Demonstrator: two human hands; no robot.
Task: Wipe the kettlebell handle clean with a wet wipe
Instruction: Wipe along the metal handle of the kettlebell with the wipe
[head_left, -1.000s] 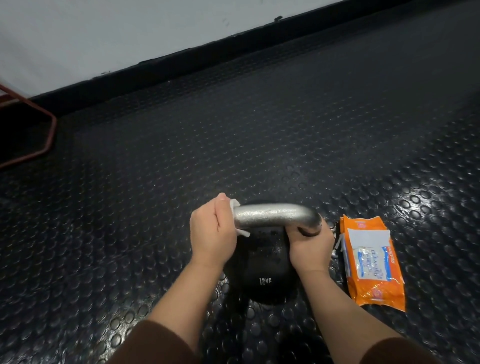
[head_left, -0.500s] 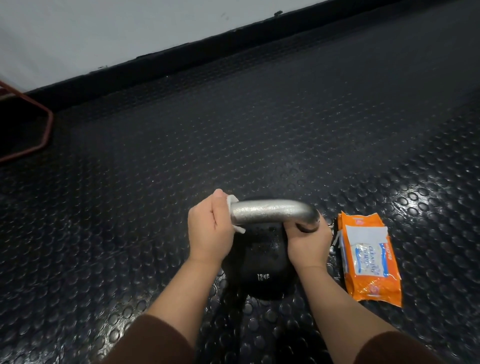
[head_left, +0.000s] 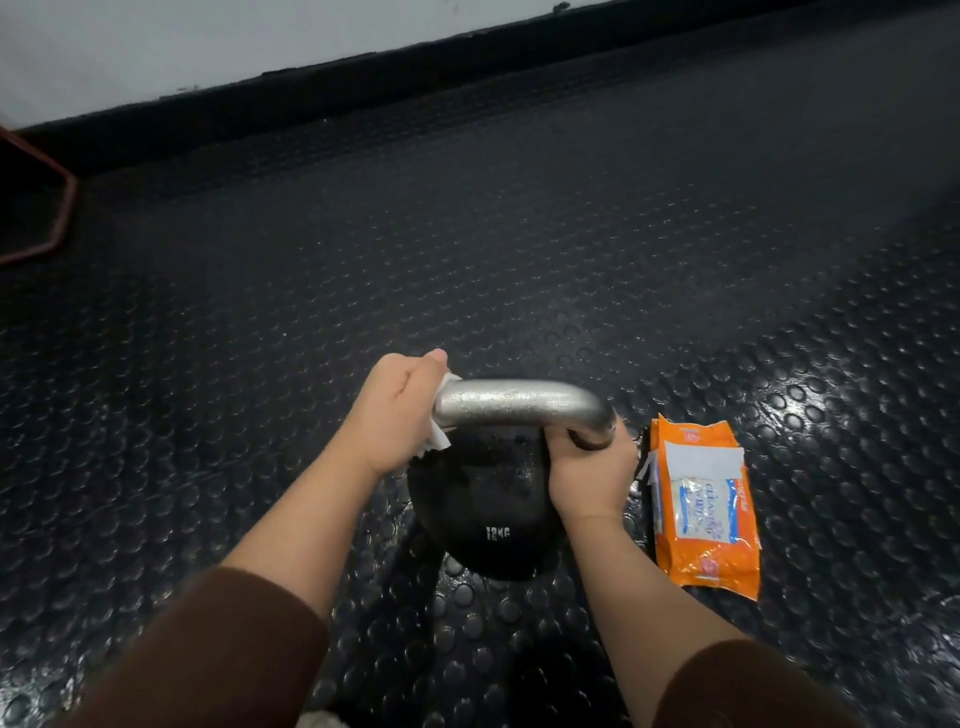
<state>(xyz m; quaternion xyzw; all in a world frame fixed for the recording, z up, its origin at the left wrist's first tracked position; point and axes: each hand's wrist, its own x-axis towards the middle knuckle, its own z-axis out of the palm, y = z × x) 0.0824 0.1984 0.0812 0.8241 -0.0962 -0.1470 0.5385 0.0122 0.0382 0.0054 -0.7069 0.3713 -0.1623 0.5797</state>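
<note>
Studded black floor carries the kettlebell (head_left: 480, 512), where our left hand (head_left: 397, 413) is wrapped around a wipe (head_left: 438, 439) at the handle's (head_left: 514, 402) left end, our right hand (head_left: 589, 475) clasps its right bend, and the shiny middle probably awaits wiping.

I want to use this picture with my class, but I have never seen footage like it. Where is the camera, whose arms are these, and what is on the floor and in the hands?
The camera sits on a person's head, looking down at their own arms. The left hand grips a white wet wipe around one end of the silver kettlebell handle. The right hand steadies the other end. The black kettlebell stands on a studded dark floor, with an orange pack of wipes lying to its right.
</note>
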